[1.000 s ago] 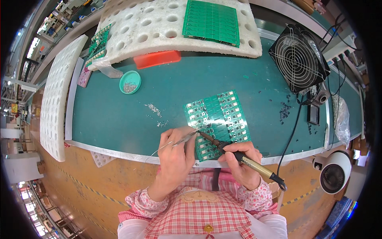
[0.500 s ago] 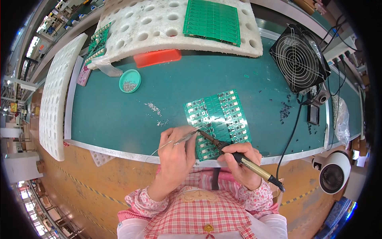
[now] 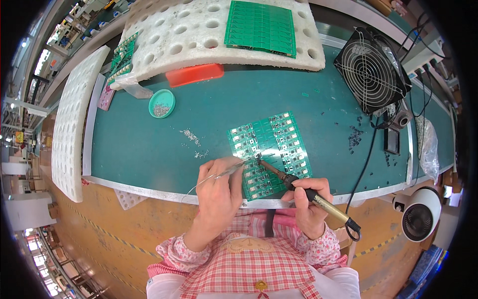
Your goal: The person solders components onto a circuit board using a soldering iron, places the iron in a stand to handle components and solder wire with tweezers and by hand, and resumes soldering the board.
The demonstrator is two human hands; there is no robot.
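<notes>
Solder wire (image 3: 194, 187) is part-hidden by the pinching left hand (image 3: 217, 197). The soldering iron (image 3: 291, 180), clasped by the right hand (image 3: 308, 217), is slanted up-left.

The dark-green desk (image 3: 204, 119) has a silvery front edge; near it, a rectangular circuit board (image 3: 270, 144) is green with columns of white and black specks. The pen-shaped soldering iron (image 3: 323, 203) is black and gold, the cloth apron (image 3: 234, 274) red-and-white checked.

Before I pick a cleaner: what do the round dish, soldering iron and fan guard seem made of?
Round dish: probably plastic, smooth and evenly green. Soldering iron: matte black section, likely plastic or rubber; gold-toned section glints, perhaps metal. Fan guard: likely metal wire, thin glinting rings.
</notes>
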